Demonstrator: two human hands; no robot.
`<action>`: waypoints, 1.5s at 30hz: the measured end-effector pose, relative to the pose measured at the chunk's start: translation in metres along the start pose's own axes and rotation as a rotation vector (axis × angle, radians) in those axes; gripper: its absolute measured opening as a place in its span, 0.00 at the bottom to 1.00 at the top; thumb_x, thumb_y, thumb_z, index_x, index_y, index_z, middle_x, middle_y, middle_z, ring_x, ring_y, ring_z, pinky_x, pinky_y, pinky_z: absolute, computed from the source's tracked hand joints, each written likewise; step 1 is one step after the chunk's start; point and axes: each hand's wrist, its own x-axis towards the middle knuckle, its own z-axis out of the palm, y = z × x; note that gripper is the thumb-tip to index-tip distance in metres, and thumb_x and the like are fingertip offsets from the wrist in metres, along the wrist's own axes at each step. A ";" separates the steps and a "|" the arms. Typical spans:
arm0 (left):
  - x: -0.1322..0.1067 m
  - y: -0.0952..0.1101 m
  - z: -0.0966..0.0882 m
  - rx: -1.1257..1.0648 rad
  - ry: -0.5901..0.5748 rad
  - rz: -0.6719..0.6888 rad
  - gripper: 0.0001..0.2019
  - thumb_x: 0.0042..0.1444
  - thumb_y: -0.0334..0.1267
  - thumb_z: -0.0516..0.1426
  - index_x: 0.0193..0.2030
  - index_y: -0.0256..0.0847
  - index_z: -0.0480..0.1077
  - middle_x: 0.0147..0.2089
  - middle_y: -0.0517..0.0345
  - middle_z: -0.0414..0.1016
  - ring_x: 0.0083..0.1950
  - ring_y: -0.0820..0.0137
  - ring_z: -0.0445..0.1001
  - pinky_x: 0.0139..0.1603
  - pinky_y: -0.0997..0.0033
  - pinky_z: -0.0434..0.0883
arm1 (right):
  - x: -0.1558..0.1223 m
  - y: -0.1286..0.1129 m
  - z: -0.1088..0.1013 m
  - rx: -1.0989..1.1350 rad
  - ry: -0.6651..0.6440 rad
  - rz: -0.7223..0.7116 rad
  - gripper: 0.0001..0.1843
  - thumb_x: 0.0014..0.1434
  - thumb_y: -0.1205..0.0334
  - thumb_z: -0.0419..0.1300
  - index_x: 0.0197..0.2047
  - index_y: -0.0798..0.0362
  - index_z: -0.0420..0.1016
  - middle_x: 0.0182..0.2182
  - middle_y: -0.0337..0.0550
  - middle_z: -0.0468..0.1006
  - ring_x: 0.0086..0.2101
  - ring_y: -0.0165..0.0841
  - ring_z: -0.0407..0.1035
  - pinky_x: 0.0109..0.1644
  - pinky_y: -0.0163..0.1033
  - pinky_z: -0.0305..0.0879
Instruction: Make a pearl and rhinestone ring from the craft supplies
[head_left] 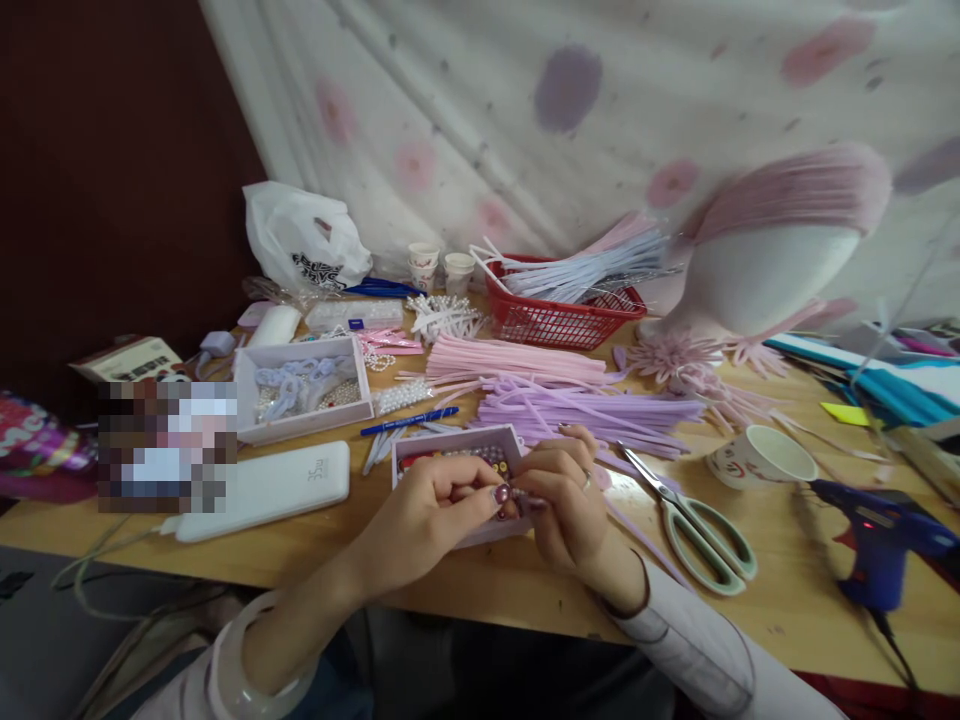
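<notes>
My left hand (431, 512) and my right hand (566, 495) meet over a small lilac box of beads (457, 445) near the table's front edge. Both pinch something tiny between thumb and fingertips, too small to name. A lilac pipe cleaner (637, 535) runs from under my right hand toward the right. Behind the box lies a heap of lilac pipe cleaners (585, 410) and a bundle of pink pipe cleaners (510, 358).
Green-handled scissors (697, 530) lie right of my hands, then a paper cup (761, 458) and a blue glue gun (877, 535). A white power bank (262, 490), a white tray of trinkets (300, 390), a blue pen (409, 421) and a red basket (562, 315) stand behind.
</notes>
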 end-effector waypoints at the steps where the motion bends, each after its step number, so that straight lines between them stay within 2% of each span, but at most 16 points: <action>1: 0.001 0.000 -0.001 0.048 0.013 0.041 0.09 0.58 0.40 0.55 0.32 0.37 0.71 0.16 0.71 0.54 0.16 0.82 0.49 0.15 0.81 0.48 | 0.000 -0.001 0.000 0.070 -0.019 0.063 0.08 0.65 0.68 0.47 0.42 0.47 0.64 0.33 0.40 0.73 0.37 0.37 0.64 0.48 0.52 0.53; 4: 0.002 0.002 -0.003 0.105 0.036 0.082 0.09 0.60 0.39 0.53 0.34 0.38 0.72 0.19 0.68 0.59 0.18 0.80 0.53 0.18 0.81 0.54 | 0.003 -0.004 0.001 0.197 -0.037 0.207 0.08 0.67 0.67 0.44 0.40 0.48 0.63 0.33 0.41 0.70 0.36 0.36 0.62 0.45 0.50 0.55; 7: 0.002 0.001 -0.002 0.172 0.065 0.083 0.09 0.60 0.39 0.54 0.35 0.37 0.72 0.27 0.63 0.70 0.27 0.77 0.66 0.27 0.79 0.63 | 0.005 -0.010 0.000 0.230 -0.077 0.279 0.09 0.69 0.65 0.43 0.39 0.49 0.62 0.33 0.41 0.68 0.36 0.36 0.61 0.45 0.49 0.56; 10: 0.001 -0.001 -0.002 0.207 0.066 0.065 0.10 0.60 0.40 0.53 0.36 0.37 0.73 0.32 0.59 0.74 0.33 0.73 0.70 0.33 0.77 0.67 | 0.007 -0.013 -0.001 0.262 -0.120 0.371 0.10 0.71 0.63 0.44 0.37 0.49 0.61 0.32 0.40 0.66 0.36 0.35 0.60 0.44 0.47 0.57; 12: 0.001 -0.002 -0.002 0.211 0.069 0.068 0.10 0.59 0.39 0.53 0.36 0.37 0.73 0.29 0.60 0.73 0.32 0.73 0.70 0.32 0.76 0.67 | 0.008 -0.013 0.000 0.253 -0.130 0.406 0.11 0.71 0.63 0.45 0.36 0.49 0.61 0.32 0.40 0.66 0.35 0.35 0.59 0.43 0.46 0.56; 14: 0.000 -0.003 -0.003 0.207 0.073 0.083 0.10 0.59 0.38 0.51 0.35 0.39 0.72 0.22 0.65 0.66 0.27 0.73 0.67 0.27 0.77 0.64 | 0.008 -0.013 0.001 0.228 -0.139 0.403 0.11 0.71 0.64 0.44 0.35 0.49 0.60 0.31 0.39 0.66 0.35 0.35 0.59 0.44 0.47 0.55; 17: 0.000 -0.005 -0.005 0.186 0.056 0.094 0.11 0.58 0.35 0.49 0.36 0.40 0.73 0.16 0.70 0.53 0.18 0.75 0.55 0.20 0.76 0.56 | 0.008 -0.012 0.003 0.200 -0.149 0.371 0.11 0.70 0.65 0.43 0.35 0.49 0.60 0.30 0.39 0.65 0.34 0.35 0.58 0.45 0.48 0.54; 20: -0.001 -0.006 -0.007 0.159 0.038 0.085 0.11 0.58 0.36 0.48 0.37 0.40 0.73 0.16 0.71 0.52 0.16 0.76 0.49 0.19 0.75 0.53 | 0.007 -0.012 0.004 0.176 -0.143 0.357 0.11 0.70 0.66 0.43 0.35 0.49 0.59 0.30 0.38 0.65 0.34 0.35 0.58 0.46 0.48 0.53; 26: -0.001 -0.005 -0.007 0.156 0.038 0.086 0.10 0.58 0.36 0.49 0.36 0.39 0.72 0.16 0.72 0.50 0.17 0.77 0.49 0.19 0.75 0.51 | 0.004 -0.010 0.008 0.174 -0.081 0.325 0.09 0.69 0.66 0.45 0.35 0.49 0.60 0.29 0.37 0.66 0.33 0.34 0.59 0.46 0.47 0.53; 28: -0.002 -0.004 -0.007 0.178 0.044 0.094 0.10 0.58 0.36 0.50 0.36 0.39 0.72 0.17 0.70 0.52 0.20 0.76 0.57 0.22 0.76 0.56 | 0.003 -0.009 0.010 0.179 -0.053 0.323 0.10 0.69 0.65 0.45 0.35 0.49 0.60 0.29 0.37 0.66 0.33 0.34 0.59 0.46 0.48 0.53; 31: -0.001 -0.004 -0.006 0.213 0.050 0.070 0.09 0.59 0.36 0.51 0.37 0.39 0.72 0.25 0.64 0.67 0.30 0.73 0.68 0.30 0.76 0.63 | 0.003 -0.008 0.011 0.195 -0.024 0.320 0.10 0.70 0.65 0.45 0.34 0.49 0.60 0.29 0.37 0.66 0.32 0.34 0.59 0.47 0.48 0.53; 33: -0.001 -0.004 -0.006 0.230 0.055 0.033 0.09 0.59 0.39 0.52 0.39 0.39 0.71 0.28 0.61 0.71 0.30 0.73 0.68 0.29 0.76 0.63 | 0.003 -0.008 0.010 0.213 -0.021 0.323 0.11 0.70 0.64 0.45 0.34 0.49 0.60 0.29 0.37 0.66 0.32 0.34 0.60 0.47 0.48 0.53; 37: 0.000 -0.003 -0.005 0.225 0.063 0.010 0.11 0.58 0.42 0.53 0.41 0.38 0.70 0.25 0.63 0.69 0.26 0.75 0.64 0.26 0.78 0.61 | 0.005 -0.010 0.008 0.260 -0.040 0.374 0.12 0.71 0.64 0.45 0.34 0.49 0.61 0.29 0.37 0.66 0.33 0.33 0.60 0.45 0.46 0.54; 41: -0.001 -0.002 -0.004 0.256 0.075 0.024 0.10 0.59 0.41 0.53 0.41 0.37 0.71 0.26 0.63 0.70 0.25 0.76 0.64 0.24 0.79 0.60 | 0.005 -0.012 0.007 0.312 -0.032 0.422 0.13 0.71 0.64 0.45 0.34 0.50 0.62 0.30 0.38 0.66 0.33 0.33 0.59 0.41 0.44 0.55; 45: -0.001 -0.003 -0.003 0.295 0.106 0.073 0.09 0.59 0.38 0.53 0.41 0.37 0.71 0.24 0.63 0.70 0.23 0.77 0.64 0.23 0.81 0.60 | 0.005 -0.011 0.009 0.351 -0.007 0.421 0.13 0.71 0.63 0.45 0.33 0.50 0.62 0.29 0.37 0.66 0.33 0.32 0.60 0.42 0.44 0.55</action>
